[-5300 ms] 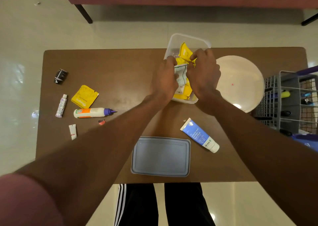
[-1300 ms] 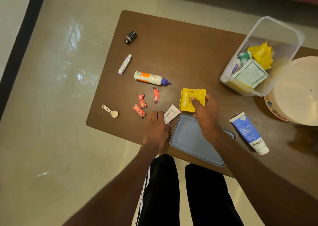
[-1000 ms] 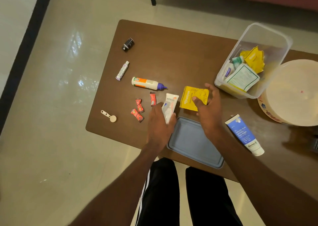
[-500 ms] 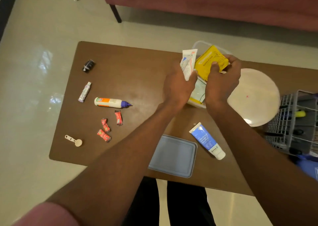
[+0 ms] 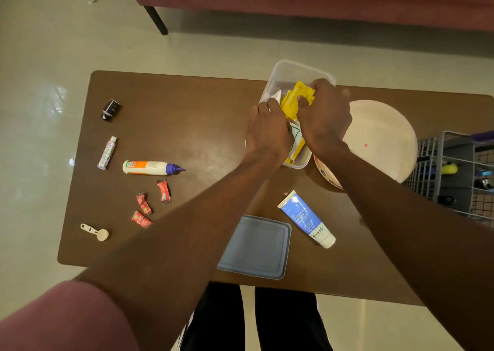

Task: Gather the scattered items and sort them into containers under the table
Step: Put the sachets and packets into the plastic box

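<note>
One yellow packet (image 5: 296,102) is inside the one clear plastic container (image 5: 291,72), which stands at the far edge of the brown tabletop (image 5: 203,115). The right hand (image 5: 324,118) is over the container and its fingers are curled on the packet, pressing it down; the packet lies just in front of this grip, on its left side. The left hand (image 5: 267,134) is beside it, at the near left wall of the container, with curled fingers. A white corner (image 5: 276,98) shows just beyond its knuckles, but what this grip holds I cannot tell. More yellow and white things lie lower in the container, between the two hands.

One round cream lid (image 5: 385,142) is just right of the container, touching it. Nearer to the person lie one blue and white tube (image 5: 307,218) and one grey-blue rectangular lid (image 5: 258,247), close to each other but apart.

On the left half of the tabletop, well apart from the hands, there are one glue bottle (image 5: 151,168) with a purple tip, three small red sachets (image 5: 163,191), one small cream scoop (image 5: 96,232), one glittery silver tube (image 5: 107,153) and one small black object (image 5: 111,109).

One grey wire basket (image 5: 454,174) with several compartments stands at the right end of the tabletop.
</note>
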{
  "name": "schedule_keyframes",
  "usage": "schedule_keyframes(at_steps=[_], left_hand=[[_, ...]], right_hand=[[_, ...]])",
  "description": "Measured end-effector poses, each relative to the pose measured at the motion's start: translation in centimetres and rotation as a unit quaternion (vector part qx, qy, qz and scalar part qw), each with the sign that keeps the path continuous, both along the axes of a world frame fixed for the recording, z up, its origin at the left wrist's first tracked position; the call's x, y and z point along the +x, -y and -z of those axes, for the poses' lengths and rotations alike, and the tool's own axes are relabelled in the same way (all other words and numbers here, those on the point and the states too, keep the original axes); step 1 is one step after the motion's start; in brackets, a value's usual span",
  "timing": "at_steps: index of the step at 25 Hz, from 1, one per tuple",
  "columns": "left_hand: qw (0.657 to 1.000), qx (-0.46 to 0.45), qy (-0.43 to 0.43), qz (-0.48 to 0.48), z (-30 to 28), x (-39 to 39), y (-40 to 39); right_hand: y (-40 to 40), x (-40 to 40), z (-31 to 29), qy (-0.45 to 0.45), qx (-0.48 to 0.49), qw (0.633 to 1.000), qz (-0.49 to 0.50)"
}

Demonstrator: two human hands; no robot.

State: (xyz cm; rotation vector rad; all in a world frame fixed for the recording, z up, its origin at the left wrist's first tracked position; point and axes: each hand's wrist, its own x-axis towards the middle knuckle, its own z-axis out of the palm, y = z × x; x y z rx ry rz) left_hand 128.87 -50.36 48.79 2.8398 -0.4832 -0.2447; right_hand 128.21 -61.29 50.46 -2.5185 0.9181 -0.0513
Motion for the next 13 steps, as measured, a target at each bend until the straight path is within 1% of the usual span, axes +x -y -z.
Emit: schedule_keyframes(at_steps=[2, 4, 7, 9, 11, 13], left_hand=[[1.000, -0.015, 0.016, 0.000, 0.2, -0.6, -0.6], [0.997, -0.070, 0.037, 0.001, -0.1, -1.7, -1.5], [0.985, -0.159, 0.056, -0.029, -0.4, -4.3, -3.9], [0.979, -0.189, 0.054, -0.059, -0.2, -6.6, -5.9], [0.978, -0.186, 0.036, -0.088, 0.2, -9.3, -8.1], [0.982, -0.157, 0.012, -0.108, 0.9, -12.4, -10.3]], right_hand=[[0.1, -0.3, 0.3, -0.011, -0.069, 0.996, -0.052], [0.0, -1.1, 0.5, 0.013, -0.087, 0.994, -0.060], [-1.2, -3.2, 0.6, 0.080, -0.062, 0.993, -0.055], [-2.8, -5.5, 0.4, 0.130, -0.027, 0.990, -0.045], [-4.4, -8.4, 0.3, 0.169, 0.001, 0.985, -0.041], [-5.5, -11.9, 0.5, 0.179, 0.018, 0.983, -0.032]])
